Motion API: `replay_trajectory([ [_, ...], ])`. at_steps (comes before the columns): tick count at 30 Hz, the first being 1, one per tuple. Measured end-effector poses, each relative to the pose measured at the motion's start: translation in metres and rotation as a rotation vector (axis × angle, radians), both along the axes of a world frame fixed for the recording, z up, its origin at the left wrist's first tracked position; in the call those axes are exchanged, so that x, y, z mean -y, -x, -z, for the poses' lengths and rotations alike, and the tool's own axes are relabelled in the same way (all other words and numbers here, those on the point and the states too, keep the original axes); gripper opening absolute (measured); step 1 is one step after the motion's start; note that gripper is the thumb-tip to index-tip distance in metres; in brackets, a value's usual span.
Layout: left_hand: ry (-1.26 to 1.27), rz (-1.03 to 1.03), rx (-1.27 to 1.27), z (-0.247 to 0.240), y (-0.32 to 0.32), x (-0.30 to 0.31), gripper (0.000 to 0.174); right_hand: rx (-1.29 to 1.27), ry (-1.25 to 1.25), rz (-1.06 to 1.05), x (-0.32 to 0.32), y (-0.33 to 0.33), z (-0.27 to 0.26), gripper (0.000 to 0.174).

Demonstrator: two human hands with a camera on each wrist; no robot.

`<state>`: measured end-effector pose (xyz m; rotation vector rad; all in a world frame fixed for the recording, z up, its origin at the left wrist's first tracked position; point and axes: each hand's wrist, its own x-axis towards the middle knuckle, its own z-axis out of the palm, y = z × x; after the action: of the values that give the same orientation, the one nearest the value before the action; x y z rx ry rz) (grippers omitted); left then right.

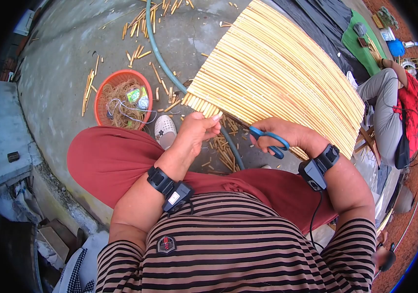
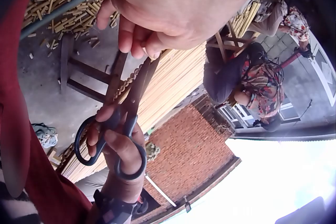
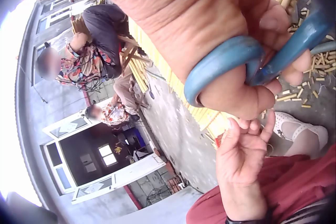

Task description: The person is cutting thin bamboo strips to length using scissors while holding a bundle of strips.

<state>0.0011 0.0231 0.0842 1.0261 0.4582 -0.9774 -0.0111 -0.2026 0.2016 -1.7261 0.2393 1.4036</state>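
A large mat of thin bamboo sticks (image 1: 277, 68) slopes up from my lap over the concrete ground. My left hand (image 1: 199, 128) pinches its lower edge, fingers curled together (image 3: 241, 155). My right hand (image 1: 292, 136) grips blue-handled scissors (image 1: 267, 139), thumb through one loop (image 3: 226, 61). In the left wrist view the scissors (image 2: 123, 113) point up along the mat's edge (image 2: 173, 82) toward my left hand's fingers (image 2: 131, 35). The blade tips are hidden behind my hands.
Cut bamboo bits (image 1: 223, 146) litter the ground around a green hose (image 1: 162, 53). An orange basket (image 1: 123, 100) of fibres stands at the left, and a white shoe (image 1: 165, 131) is near my knee. Another person (image 1: 394, 107) sits at the right beyond the mat.
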Motion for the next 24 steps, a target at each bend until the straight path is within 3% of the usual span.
replay_trajectory([
  [18, 0.029, 0.042, 0.023, 0.004, -0.002, -0.004, 0.015, 0.234, 0.161, -0.076, -0.013, 0.013, -0.002, 0.009],
  [24, -0.007, 0.032, 0.011, -0.006, -0.002, -0.003, 0.016, 0.184, 0.137, -0.047, -0.011, 0.011, -0.003, 0.010],
])
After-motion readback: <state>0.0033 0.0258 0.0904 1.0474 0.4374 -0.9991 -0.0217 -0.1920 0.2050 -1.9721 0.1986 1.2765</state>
